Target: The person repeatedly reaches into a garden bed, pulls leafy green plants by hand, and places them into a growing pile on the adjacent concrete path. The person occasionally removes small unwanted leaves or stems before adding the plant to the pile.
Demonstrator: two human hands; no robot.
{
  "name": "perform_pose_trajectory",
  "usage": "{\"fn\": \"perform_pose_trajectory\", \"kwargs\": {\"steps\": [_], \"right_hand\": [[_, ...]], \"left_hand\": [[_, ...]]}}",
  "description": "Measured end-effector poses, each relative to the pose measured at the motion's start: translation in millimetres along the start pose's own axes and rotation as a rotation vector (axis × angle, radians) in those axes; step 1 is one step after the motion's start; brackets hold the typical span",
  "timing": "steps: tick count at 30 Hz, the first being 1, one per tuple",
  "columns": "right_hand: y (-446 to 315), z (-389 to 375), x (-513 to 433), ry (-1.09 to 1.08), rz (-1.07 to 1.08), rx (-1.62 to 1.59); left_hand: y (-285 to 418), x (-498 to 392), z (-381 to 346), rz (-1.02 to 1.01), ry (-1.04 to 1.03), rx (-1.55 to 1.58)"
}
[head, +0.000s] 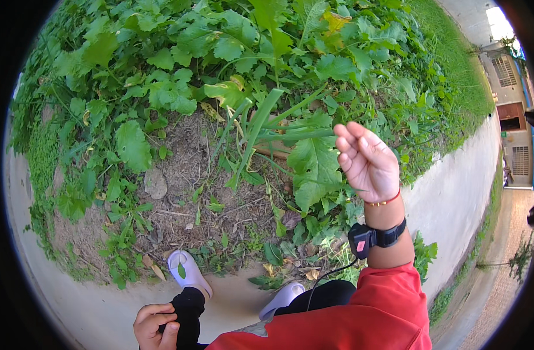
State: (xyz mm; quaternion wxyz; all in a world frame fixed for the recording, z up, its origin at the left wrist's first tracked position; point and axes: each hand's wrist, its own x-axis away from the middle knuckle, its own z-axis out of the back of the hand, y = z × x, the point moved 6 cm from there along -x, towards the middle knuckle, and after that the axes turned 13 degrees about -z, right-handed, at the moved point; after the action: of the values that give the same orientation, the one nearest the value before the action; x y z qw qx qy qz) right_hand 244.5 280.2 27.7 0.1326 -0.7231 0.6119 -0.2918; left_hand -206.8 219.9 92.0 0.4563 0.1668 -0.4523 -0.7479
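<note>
My right hand [367,162] is raised at the right of the plants, palm showing, with fingers loosely curled and the thumb close to them. Nothing shows in its palm. A long green onion-like leaf [297,134] reaches to its fingertips; whether they touch cannot be told. That leaf belongs to a clump with thick blades [260,118], several of them with blunt upper ends, growing from bare soil [179,144]. Low at the front, my left hand [155,326] hangs before my black trouser leg [190,302], its fingers bent and no object visible in them.
Broad-leaved vegetable plants [236,39] crowd the far side of the bed. A flat stone [155,183] lies in the soil. My pale clogs [188,271] stand on the concrete path [114,315] by its edge. A cable [330,273] runs from my wrist device [363,240].
</note>
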Motion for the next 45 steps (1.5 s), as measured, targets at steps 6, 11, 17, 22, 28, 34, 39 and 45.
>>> {"fn": "perform_pose_trajectory", "kwargs": {"steps": [6, 11, 17, 22, 28, 34, 39, 45], "right_hand": [[9, -4, 39, 0.117, 0.051, 0.158], [8, -11, 69, 0.196, 0.05, 0.227], [-14, 17, 104, 0.468, 0.305, 0.33], [-46, 104, 106, 0.932, 0.351, 0.582], [0, 180, 69, 0.839, -0.172, 0.693], [45, 199, 36, 0.686, -0.337, 0.212], [23, 194, 6, 0.669, -0.338, 0.222], [39, 169, -23, 0.637, -0.51, 0.513]], "left_hand": [[0, -5, -11, 0.004, -0.051, 0.004], [6, -10, -22, -0.052, -0.087, -0.017], [6, -14, -38, -0.023, -0.092, -0.026], [8, -16, -47, -0.078, -0.052, -0.077], [7, -19, -52, -0.067, -0.075, -0.075], [6, -16, -52, -0.06, -0.076, -0.077], [4, -13, -50, -0.028, -0.064, -0.072], [6, -13, -51, -0.029, -0.076, -0.076]]}}
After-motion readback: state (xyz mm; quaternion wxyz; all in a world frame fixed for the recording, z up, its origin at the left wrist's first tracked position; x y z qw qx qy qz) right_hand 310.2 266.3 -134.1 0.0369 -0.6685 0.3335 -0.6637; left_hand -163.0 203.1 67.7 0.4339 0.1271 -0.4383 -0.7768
